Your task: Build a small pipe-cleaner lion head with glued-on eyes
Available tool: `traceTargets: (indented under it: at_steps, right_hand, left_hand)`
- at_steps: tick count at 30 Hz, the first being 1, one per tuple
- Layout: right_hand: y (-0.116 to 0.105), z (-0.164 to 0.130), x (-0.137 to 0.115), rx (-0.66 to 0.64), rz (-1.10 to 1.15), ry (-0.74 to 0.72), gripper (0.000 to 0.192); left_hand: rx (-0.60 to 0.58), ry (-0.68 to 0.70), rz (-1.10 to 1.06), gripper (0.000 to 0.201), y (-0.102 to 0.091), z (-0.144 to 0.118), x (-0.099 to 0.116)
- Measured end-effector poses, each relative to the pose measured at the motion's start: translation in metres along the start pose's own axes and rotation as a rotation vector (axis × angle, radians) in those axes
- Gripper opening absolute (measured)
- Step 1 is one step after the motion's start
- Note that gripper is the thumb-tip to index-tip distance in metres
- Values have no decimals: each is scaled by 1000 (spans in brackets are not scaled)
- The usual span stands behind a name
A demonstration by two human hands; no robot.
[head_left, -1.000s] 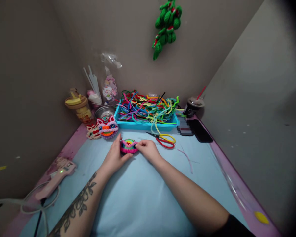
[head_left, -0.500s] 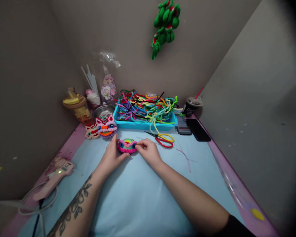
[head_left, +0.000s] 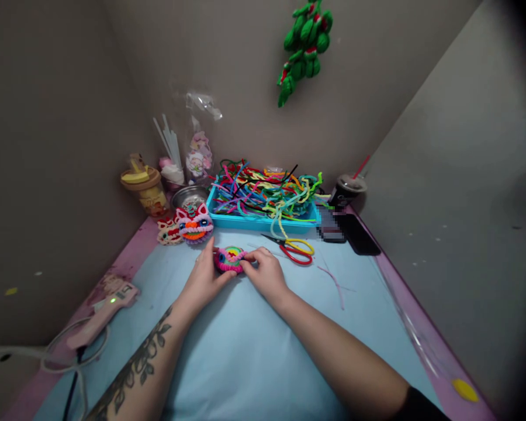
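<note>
Hands at the table's middle: my right hand (head_left: 266, 272) has slid in, pinching the pipe-cleaner piece (head_left: 228, 259) my left hand (head_left: 205, 276) still clasps, tightening its shape.

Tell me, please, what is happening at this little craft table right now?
A person is working on a small fuzzy pipe-cleaner piece on the blue mat. The left hand cups its left side while the right hand pinches its right edge. Behind them sit a blue tray of pipe cleaners, scissors and two finished fuzzy faces. A glue gun lies on the left.
</note>
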State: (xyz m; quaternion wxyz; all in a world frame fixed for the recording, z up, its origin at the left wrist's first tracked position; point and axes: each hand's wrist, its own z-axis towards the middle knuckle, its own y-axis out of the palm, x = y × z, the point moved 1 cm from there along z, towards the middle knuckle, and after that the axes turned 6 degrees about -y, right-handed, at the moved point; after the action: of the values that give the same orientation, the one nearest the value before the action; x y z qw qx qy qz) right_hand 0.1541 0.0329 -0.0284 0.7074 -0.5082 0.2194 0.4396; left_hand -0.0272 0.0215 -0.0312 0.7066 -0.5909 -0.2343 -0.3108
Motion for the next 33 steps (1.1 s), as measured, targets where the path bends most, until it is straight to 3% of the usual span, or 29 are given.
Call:
traceTargets:
  at_steps: [7,13,17,33]
  right_hand:
    - [3,2,1,0,4,8,5]
    - [-13,2,6,95,127,14,17]
    - [-18,-1,10,67,170,-27,15]
    - [-1,3,5,25,119,-21,7]
  left_hand:
    - [18,-2,17,93,1,0,0]
    - [-3,-1,36,97,-2,0,-4]
    - [-15,18,37,98,-5,1,-7]
    - [-11,-59,26,95,-1,-2,3]
